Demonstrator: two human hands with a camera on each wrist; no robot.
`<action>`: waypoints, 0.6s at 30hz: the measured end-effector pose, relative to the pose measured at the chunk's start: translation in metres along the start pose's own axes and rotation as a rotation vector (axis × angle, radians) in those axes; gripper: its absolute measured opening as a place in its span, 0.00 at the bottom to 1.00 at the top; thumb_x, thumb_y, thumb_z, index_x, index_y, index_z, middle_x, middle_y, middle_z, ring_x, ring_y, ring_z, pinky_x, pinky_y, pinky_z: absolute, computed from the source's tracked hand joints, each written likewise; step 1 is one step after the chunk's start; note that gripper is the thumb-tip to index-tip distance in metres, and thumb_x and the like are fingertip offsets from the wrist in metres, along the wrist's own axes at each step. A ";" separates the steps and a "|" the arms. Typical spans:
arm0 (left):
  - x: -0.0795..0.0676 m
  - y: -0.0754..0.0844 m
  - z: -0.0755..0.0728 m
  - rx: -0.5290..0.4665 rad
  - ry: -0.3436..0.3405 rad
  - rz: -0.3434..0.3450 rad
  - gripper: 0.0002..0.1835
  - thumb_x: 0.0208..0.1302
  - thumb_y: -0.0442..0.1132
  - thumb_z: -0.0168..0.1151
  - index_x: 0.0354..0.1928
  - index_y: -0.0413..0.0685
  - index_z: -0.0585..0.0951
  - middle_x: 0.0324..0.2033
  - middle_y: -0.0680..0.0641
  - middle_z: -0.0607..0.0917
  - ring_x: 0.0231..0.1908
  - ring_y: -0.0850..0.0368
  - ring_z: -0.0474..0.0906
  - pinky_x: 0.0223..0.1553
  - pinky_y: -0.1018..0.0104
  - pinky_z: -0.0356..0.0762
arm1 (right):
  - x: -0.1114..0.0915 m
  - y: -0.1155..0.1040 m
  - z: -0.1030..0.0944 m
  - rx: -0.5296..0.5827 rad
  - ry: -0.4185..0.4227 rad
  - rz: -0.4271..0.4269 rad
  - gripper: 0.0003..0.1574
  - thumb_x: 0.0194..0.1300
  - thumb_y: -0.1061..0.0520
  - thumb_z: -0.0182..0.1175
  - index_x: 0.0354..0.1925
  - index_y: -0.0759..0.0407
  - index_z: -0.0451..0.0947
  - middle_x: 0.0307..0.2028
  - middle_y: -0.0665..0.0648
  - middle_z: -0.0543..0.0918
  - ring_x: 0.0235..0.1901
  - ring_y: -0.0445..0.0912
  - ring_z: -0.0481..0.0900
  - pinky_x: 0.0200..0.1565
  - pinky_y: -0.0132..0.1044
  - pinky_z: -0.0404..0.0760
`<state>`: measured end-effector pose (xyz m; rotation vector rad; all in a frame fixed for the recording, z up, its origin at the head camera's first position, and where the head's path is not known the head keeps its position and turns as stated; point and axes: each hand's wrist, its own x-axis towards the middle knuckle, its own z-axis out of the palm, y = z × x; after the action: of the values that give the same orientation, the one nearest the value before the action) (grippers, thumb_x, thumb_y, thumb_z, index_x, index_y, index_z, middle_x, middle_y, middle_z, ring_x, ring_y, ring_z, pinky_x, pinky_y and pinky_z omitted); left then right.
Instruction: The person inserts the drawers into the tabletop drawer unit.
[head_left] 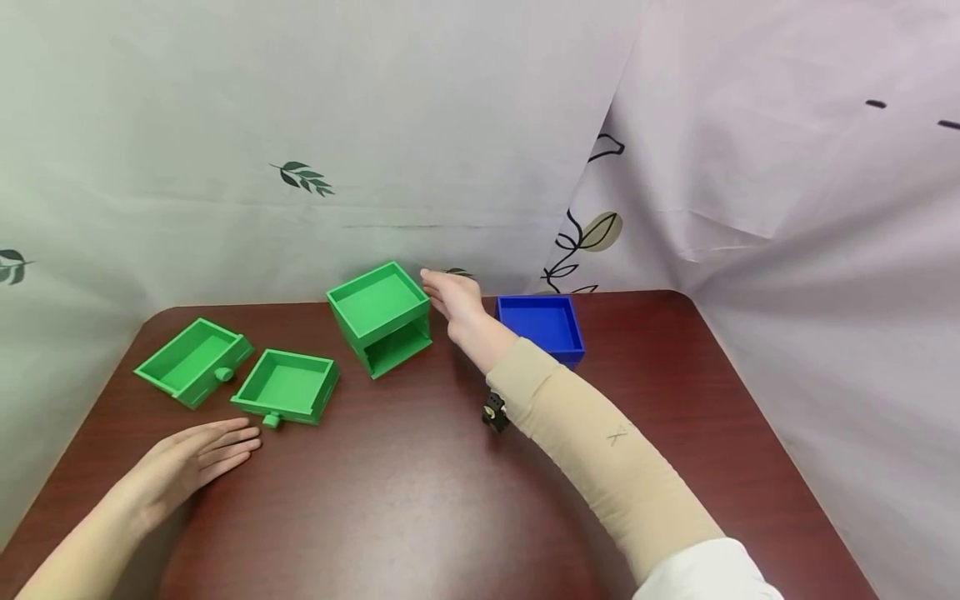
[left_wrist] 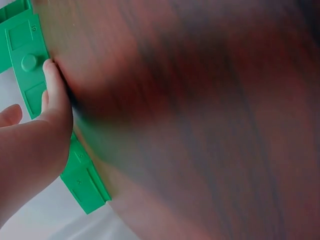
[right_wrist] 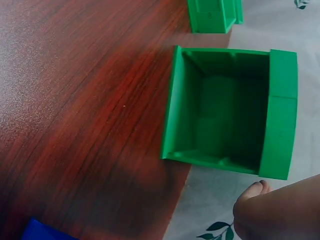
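A green box-shaped cabinet (head_left: 381,302) stands near the back of the table, with a shallow tray top and a hollow front. Its hollow inside (right_wrist: 220,110) shows in the right wrist view. My right hand (head_left: 463,310) is at the cabinet's right side, fingers extended, fingertips close to its upper edge. Two green drawers with round knobs lie to the left: a farther drawer (head_left: 187,360) and a nearer drawer (head_left: 288,383). My left hand (head_left: 191,467) is just in front of the nearer drawer, fingers straight and together, holding nothing.
A blue box (head_left: 542,323) with a recessed top stands right of the cabinet, partly behind my right forearm. A small black item (head_left: 494,412) shows beside my right sleeve cuff. Patterned pale cloth (head_left: 450,108) hangs along the table's back and right edges.
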<state>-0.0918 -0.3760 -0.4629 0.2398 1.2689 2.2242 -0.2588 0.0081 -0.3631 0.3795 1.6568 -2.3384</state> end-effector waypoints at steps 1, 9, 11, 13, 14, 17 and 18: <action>0.001 0.000 0.000 -0.008 -0.002 -0.009 0.34 0.87 0.30 0.24 0.61 0.48 0.86 0.58 0.48 0.90 0.60 0.58 0.88 0.63 0.68 0.86 | 0.001 0.002 0.000 -0.006 -0.005 -0.002 0.28 0.76 0.61 0.64 0.70 0.69 0.75 0.70 0.67 0.79 0.72 0.56 0.77 0.76 0.42 0.75; 0.009 0.003 0.005 0.012 0.052 -0.075 0.31 0.88 0.32 0.28 0.59 0.51 0.87 0.56 0.48 0.91 0.58 0.56 0.89 0.61 0.67 0.87 | 0.011 0.010 0.003 0.009 0.002 0.002 0.29 0.75 0.60 0.65 0.69 0.68 0.76 0.70 0.64 0.79 0.72 0.55 0.78 0.77 0.42 0.74; 0.011 0.003 0.005 0.017 0.047 -0.077 0.31 0.88 0.32 0.28 0.58 0.51 0.87 0.56 0.48 0.91 0.58 0.57 0.89 0.61 0.67 0.87 | 0.013 0.012 0.005 0.013 0.001 0.010 0.28 0.76 0.59 0.65 0.68 0.67 0.77 0.70 0.63 0.80 0.71 0.55 0.78 0.77 0.42 0.75; 0.012 0.003 0.005 0.022 0.036 -0.076 0.31 0.88 0.32 0.28 0.59 0.51 0.87 0.56 0.48 0.91 0.58 0.57 0.89 0.62 0.67 0.87 | 0.015 0.015 0.008 0.001 0.006 0.010 0.26 0.75 0.58 0.66 0.66 0.66 0.79 0.69 0.62 0.81 0.68 0.53 0.81 0.75 0.41 0.76; 0.013 0.002 0.005 0.028 0.033 -0.075 0.31 0.88 0.32 0.28 0.59 0.52 0.87 0.56 0.48 0.91 0.58 0.57 0.89 0.62 0.67 0.86 | 0.016 0.015 0.008 -0.010 0.003 0.006 0.25 0.75 0.58 0.66 0.66 0.66 0.80 0.69 0.61 0.81 0.68 0.53 0.80 0.75 0.41 0.76; 0.014 0.001 0.006 0.040 0.030 -0.075 0.31 0.88 0.32 0.28 0.58 0.52 0.87 0.55 0.48 0.91 0.57 0.58 0.89 0.61 0.68 0.87 | 0.020 0.018 0.009 -0.041 -0.009 -0.007 0.25 0.75 0.58 0.66 0.66 0.65 0.81 0.70 0.60 0.80 0.70 0.52 0.78 0.76 0.41 0.75; 0.015 0.000 0.006 0.039 0.030 -0.074 0.31 0.88 0.32 0.28 0.58 0.52 0.87 0.55 0.48 0.91 0.57 0.57 0.89 0.61 0.68 0.87 | 0.021 0.018 0.009 -0.048 -0.013 -0.010 0.25 0.75 0.58 0.66 0.66 0.64 0.81 0.70 0.60 0.79 0.70 0.51 0.77 0.76 0.41 0.74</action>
<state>-0.1018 -0.3633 -0.4615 0.1720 1.3174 2.1493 -0.2729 -0.0076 -0.3837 0.3460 1.7092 -2.2983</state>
